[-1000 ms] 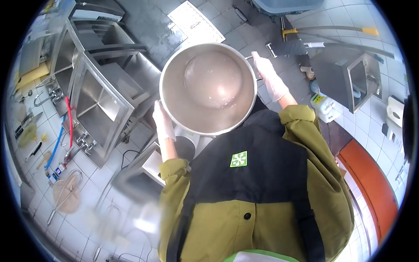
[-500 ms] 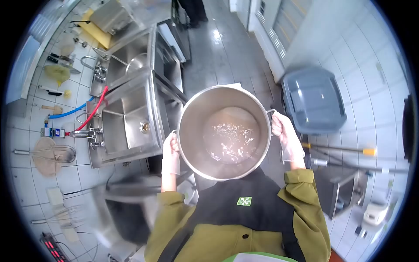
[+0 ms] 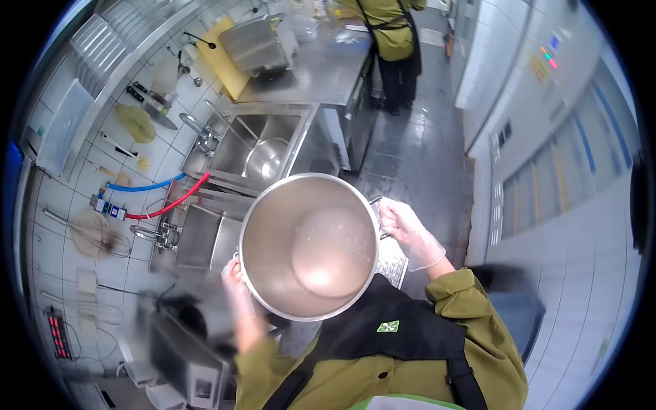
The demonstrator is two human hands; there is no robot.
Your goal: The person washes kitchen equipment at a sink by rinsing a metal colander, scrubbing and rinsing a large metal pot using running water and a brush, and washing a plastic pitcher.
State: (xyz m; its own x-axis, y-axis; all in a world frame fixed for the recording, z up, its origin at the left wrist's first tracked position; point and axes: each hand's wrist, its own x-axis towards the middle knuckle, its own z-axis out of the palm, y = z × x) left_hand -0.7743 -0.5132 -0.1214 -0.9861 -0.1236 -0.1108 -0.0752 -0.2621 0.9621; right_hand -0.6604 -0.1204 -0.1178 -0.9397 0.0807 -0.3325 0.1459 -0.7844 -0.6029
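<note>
left hand (image 3: 239, 287), right hand (image 3: 406, 225): hold pot (image 3: 311, 246) | left: sink (image 3: 198, 238) | ahead: person (image 3: 395, 44)

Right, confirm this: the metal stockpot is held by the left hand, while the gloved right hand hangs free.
Not quite: the right hand isn't free. The head view shows it holding the metal stockpot by a side handle; the left hand does hold it.

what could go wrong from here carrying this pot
Spill: the pot seems to hold some liquid, which could slosh out if the left hand and right hand dip unevenly.

Slip: the floor ahead shines and may be wet, and the wide pot hides part of the view down.

Bump: a person stands ahead, so carrying the pot that way might mean a collision.
</note>
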